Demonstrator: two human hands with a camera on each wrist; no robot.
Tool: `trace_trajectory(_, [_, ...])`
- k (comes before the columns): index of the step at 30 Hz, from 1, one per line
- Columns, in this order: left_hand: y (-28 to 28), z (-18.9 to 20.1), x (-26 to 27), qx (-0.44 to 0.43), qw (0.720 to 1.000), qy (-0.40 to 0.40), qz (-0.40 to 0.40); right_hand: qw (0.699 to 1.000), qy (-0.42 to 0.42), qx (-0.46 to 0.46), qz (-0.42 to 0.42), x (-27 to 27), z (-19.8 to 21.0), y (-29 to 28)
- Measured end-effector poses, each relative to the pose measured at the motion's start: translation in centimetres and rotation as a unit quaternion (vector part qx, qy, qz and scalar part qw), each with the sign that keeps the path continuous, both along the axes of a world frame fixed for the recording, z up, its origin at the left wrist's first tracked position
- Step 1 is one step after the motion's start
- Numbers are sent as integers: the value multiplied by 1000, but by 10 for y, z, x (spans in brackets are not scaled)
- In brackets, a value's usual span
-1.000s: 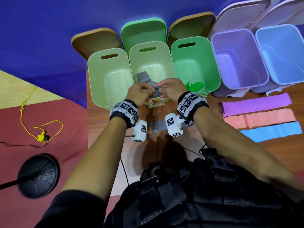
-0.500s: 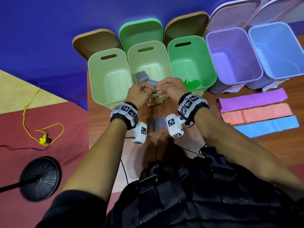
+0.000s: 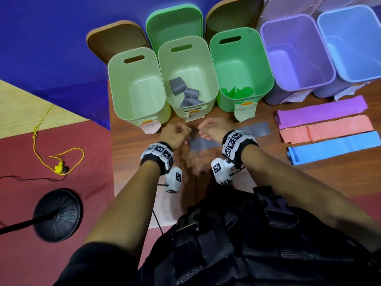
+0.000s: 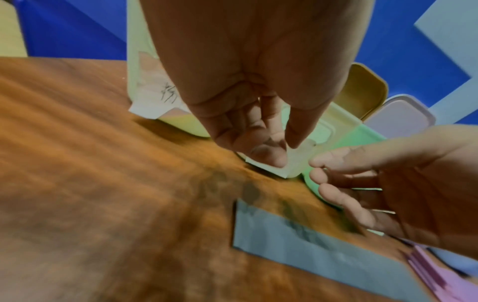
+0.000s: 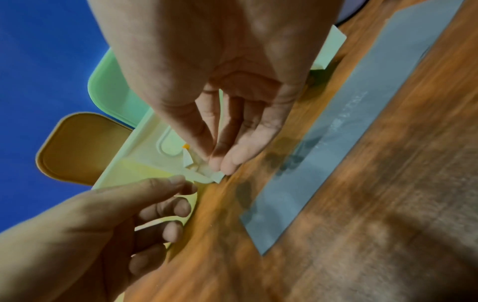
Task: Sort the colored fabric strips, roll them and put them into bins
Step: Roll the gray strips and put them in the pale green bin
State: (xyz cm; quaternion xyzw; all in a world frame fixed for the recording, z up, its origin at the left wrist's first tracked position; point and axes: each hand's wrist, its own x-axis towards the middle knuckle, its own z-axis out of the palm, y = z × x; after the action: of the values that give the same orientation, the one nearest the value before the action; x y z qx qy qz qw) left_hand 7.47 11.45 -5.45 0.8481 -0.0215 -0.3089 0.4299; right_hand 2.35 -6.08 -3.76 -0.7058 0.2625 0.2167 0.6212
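Note:
Several grey rolls (image 3: 185, 91) lie inside the middle pale green bin (image 3: 185, 58). A flat grey strip (image 3: 206, 143) (image 4: 297, 245) (image 5: 336, 132) lies on the wooden table just in front of that bin. My left hand (image 3: 177, 134) (image 4: 258, 143) hovers left of the strip's end, fingers loosely curled and empty. My right hand (image 3: 212, 129) (image 5: 227, 159) hangs over the strip, fingers relaxed, holding nothing. Green strips (image 3: 237, 92) sit in the darker green bin (image 3: 266, 79). Purple (image 3: 321, 111), pink (image 3: 327, 131) and blue (image 3: 334, 147) strips lie flat at the right.
A pale green bin (image 3: 134, 83) stands at the left, with a purple bin (image 3: 296, 54) and a blue bin (image 3: 354, 42) at the right. Lids lean behind the bins. On the floor to the left lie a black stand base (image 3: 57, 213) and a yellow cord (image 3: 59, 166).
Both hands were over the middle bin gripping a grey roll. That roll now lies in the bin, and both hands have come down, empty, to the table in front of it.

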Motion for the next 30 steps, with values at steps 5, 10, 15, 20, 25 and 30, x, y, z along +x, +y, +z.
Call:
trace_trajectory(5, [4, -22, -1, 32, 998, 36, -32, 994, 2, -93, 60, 0, -22, 10])
trace_trajectory(10, [7, -47, -2, 46, 994, 64, -78, 966, 4, -198, 165, 3, -57, 15])
trace_trajectory(15, [1, -59, -2, 50, 995, 71, -58, 958, 33, -192, 211, -3, -69, 22])
trace_trajectory(20, [0, -62, -3, 33, 994, 102, -31, 962, 45, -168, 211, -2, -65, 24])
trace_trajectory(25, [-8, -48, -6, 30, 995, 88, -35, 970, 34, -152, 188, -9, -59, 19])
trace_trajectory(30, [-13, -20, -11, -17, 997, 78, -23, 984, -5, -126, 129, -19, -46, 19])
